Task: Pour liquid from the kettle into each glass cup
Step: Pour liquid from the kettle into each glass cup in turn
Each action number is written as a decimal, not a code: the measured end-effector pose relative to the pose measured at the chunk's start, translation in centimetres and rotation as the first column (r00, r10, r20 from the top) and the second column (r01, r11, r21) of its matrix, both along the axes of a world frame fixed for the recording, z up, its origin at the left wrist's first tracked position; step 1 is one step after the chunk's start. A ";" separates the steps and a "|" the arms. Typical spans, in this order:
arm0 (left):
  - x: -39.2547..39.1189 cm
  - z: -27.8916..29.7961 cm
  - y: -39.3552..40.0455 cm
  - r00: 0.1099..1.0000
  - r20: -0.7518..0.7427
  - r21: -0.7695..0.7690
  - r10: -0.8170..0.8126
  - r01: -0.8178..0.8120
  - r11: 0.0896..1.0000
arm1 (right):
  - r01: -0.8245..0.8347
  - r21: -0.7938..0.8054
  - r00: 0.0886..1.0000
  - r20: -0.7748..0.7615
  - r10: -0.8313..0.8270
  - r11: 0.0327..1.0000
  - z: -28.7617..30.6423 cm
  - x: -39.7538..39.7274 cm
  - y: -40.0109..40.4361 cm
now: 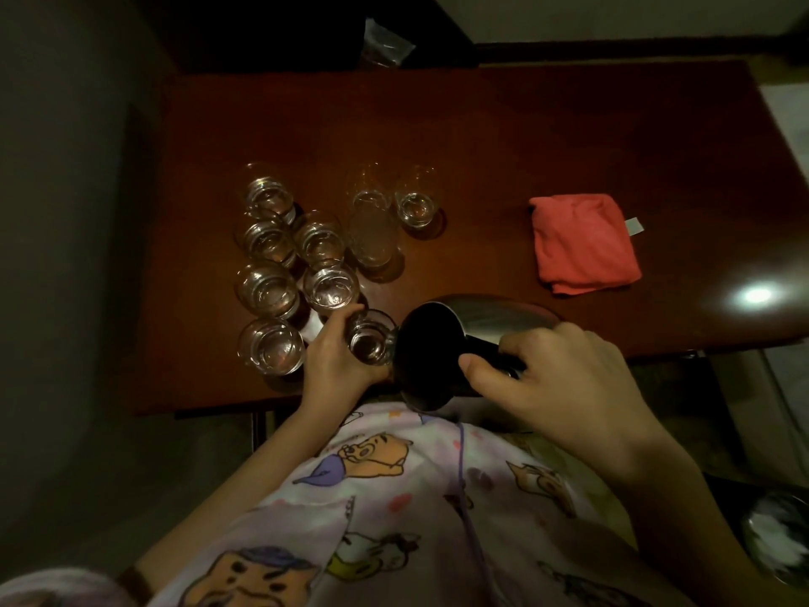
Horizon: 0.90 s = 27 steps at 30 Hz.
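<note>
A steel kettle (431, 343) with an open dark mouth is tilted to the left near the table's front edge. My right hand (556, 378) grips its black handle. Its rim almost touches a small glass cup (370, 339), which my left hand (335, 357) holds from the left side. This cup has clear liquid in it. Several more glass cups (269, 291) stand in a cluster to the left and behind, most with liquid in them. Two taller glasses (372, 238) at the back look empty.
A folded red cloth (584, 243) lies on the right part of the dark wooden table (503, 138). A clear bag (385, 43) sits beyond the far edge. A round metal object (779, 536) shows at the lower right. The room is dim.
</note>
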<state>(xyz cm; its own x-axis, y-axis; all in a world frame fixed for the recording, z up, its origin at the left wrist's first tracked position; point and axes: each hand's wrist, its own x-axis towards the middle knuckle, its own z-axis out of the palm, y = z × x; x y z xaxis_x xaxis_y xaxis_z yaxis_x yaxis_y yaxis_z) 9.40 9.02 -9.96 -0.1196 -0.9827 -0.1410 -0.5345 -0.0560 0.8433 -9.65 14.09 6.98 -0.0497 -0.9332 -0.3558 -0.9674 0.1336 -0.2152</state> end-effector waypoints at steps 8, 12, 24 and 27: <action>-0.2 0.3 0.0 1.000 -0.002 -0.001 -0.011 0.011 1.000 | -0.021 0.028 1.000 -0.014 0.021 0.999 0.2 0.2 -0.3; -0.2 0.4 0.0 0.999 -0.014 -0.019 -0.033 0.032 0.999 | -0.017 0.033 1.000 -0.005 0.017 0.999 0.1 0.2 -0.5; -0.5 0.5 -0.3 0.998 -0.019 -0.026 -0.057 0.057 0.998 | -0.016 0.047 1.000 0.002 0.016 0.999 0.1 -0.1 -1.0; -0.5 0.3 -0.4 0.998 -0.022 -0.022 -0.057 0.056 0.998 | -0.014 0.053 1.000 -0.005 0.015 0.998 0.2 -0.1 -1.0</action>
